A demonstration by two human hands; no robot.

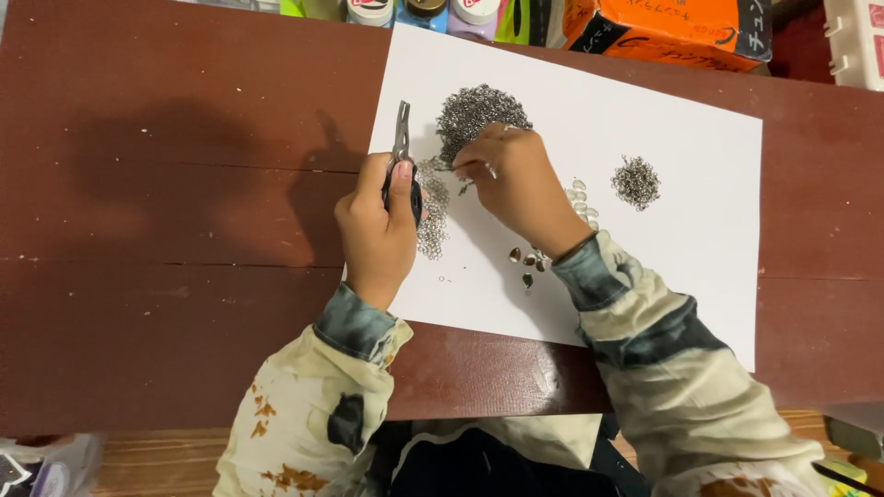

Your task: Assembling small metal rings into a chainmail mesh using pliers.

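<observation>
I see wide bare room on the dark red-brown table (166,230) left of the white paper sheet (681,230); its far edge is crowded with an orange box (663,28) and three bottle caps. My left hand (378,230) has its grip closed around one pair of pliers (401,138), jaws pointing away. My right hand (520,189) pinches at the big ring pile (474,110), fingers curled together. Three ring piles lie on the sheet; the small pile (635,181) sits well apart.

Cream sleeves, dark grey cuffs, rust-brown blotches.
</observation>
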